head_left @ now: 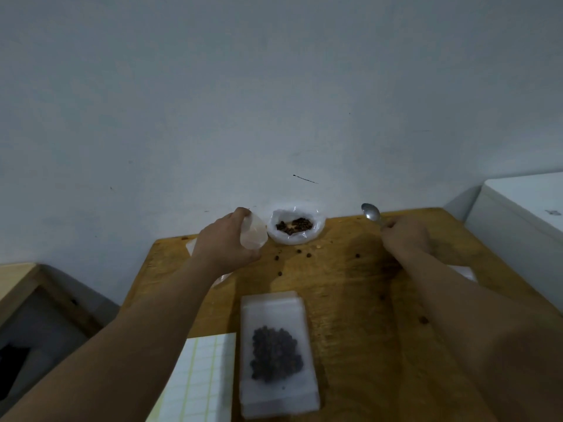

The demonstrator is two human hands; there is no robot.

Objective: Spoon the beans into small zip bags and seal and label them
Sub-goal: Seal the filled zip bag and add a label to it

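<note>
Nearest you, one filled zip bag (278,354) lies on the worktop (350,300), apparently unlabelled, while your left hand (227,239) curls its fingers round an empty zip bag (254,234) beside the open bag of beans (294,225) and your right hand (405,236) grips the empty spoon (371,213), so most filling, sealing and labelling remains.

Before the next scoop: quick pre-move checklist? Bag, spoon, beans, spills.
1. Small zip bag gripped in left hand, beside the supply: ok.
2. Its mouth open toward the spoon: cannot tell.
3. Spoon gripped in right hand, bowl looks empty: ok.
4. Beans left in the open source bag: ok.
5. No spills: not ok, loose beans lie scattered on the table.
6. Filled bag near the front sealed and labelled: cannot tell.
</note>
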